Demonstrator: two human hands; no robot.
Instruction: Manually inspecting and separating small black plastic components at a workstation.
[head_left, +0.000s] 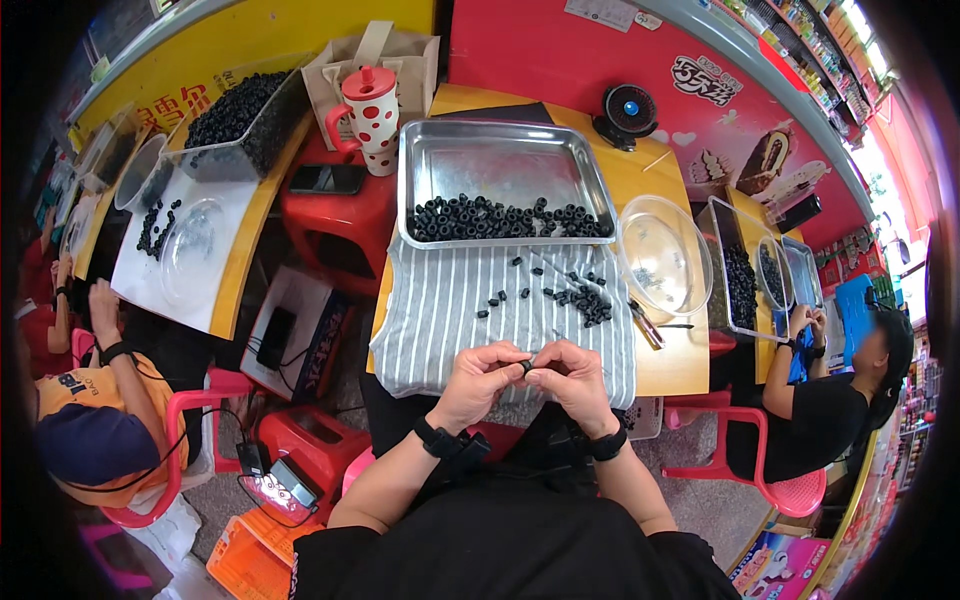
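My left hand (482,380) and my right hand (573,378) meet over the near edge of a grey striped cloth (430,310). Between their fingertips they pinch a small black ring-shaped part (526,367), partly covered by the fingers. Just ahead, a loose group of small black cylindrical parts (590,303) lies on the cloth. Beyond it stands a shallow metal tray (490,155), with a heap of the same black parts (510,220) along its near side. A round clear plastic dish (665,255) sits right of the cloth, beside a slim pen-like tool (648,326).
A small black fan (627,115) stands at the back right. At left, a red stool (330,215) bears a phone (327,179) and a spotted tumbler (372,120). People work at side tables, one in orange (110,420) at left, one in black (810,420) at right.
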